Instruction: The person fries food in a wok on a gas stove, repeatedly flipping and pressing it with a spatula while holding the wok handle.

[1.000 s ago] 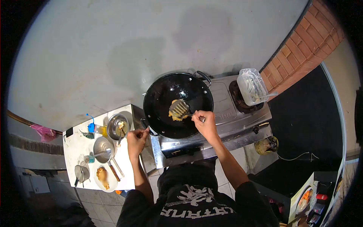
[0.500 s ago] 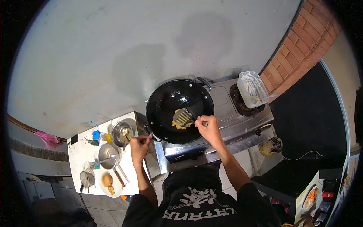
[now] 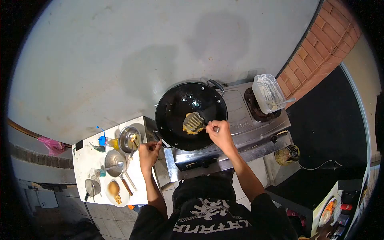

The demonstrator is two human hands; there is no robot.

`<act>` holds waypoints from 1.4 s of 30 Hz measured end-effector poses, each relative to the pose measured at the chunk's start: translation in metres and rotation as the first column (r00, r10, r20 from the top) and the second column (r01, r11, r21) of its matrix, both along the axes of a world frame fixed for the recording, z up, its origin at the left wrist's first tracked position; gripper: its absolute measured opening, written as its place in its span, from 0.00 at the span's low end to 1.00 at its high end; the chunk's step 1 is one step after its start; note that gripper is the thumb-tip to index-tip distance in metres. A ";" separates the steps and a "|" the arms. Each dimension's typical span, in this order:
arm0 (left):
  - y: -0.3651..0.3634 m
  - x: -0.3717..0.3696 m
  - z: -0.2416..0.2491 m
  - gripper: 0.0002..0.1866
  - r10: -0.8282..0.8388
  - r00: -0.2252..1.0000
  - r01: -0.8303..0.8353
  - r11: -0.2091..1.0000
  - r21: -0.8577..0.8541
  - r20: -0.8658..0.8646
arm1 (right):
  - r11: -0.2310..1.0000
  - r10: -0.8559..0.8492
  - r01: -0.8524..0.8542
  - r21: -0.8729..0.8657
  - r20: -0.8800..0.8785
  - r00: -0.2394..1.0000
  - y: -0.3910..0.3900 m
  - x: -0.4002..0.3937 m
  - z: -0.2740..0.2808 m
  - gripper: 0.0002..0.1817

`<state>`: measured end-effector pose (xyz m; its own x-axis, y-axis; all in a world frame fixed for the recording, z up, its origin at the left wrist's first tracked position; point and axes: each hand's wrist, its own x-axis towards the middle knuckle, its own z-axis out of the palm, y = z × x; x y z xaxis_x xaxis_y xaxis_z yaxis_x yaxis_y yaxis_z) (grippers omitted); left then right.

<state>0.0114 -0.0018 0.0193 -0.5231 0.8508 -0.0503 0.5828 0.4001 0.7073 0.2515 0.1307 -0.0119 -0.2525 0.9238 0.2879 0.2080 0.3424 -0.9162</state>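
A black wok (image 3: 176, 120) stands on the left burner of the steel stove. Near its middle lies a flat yellow-brown piece of food (image 3: 188, 129), partly covered by a slotted spatula (image 3: 195, 121). My right hand (image 3: 221, 134) is closed around the spatula's handle over the wok's right side. At the lower left rim, my left hand (image 3: 149, 153) pinches the wok's loop handle (image 3: 157, 137) between thumb and fingers. The food's underside is hidden.
A plastic tub (image 3: 268, 96) with a spoon sits over the right burner of the stove (image 3: 236, 140). On the white table (image 3: 90, 160) are steel bowls (image 3: 115, 163), a sieve (image 3: 93, 187), an oil bottle (image 3: 113, 143) and a plate (image 3: 125, 197) with fried food.
The view has shifted slightly. Both hands keep their places, and the spatula stays over the food with barely any movement.
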 end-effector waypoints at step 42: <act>0.000 -0.005 -0.017 0.19 -0.008 0.997 -0.004 0.990 0.142 0.081 | 0.994 -0.102 0.100 -0.051 -0.033 0.994 -0.011 0.000 -0.008 0.11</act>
<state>0.0064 -0.0023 0.0025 -0.5202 0.8536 0.0283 0.5215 0.2913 0.8020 0.2517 0.1202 -0.0198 -0.1473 0.9574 0.2484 0.2064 0.2753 -0.9389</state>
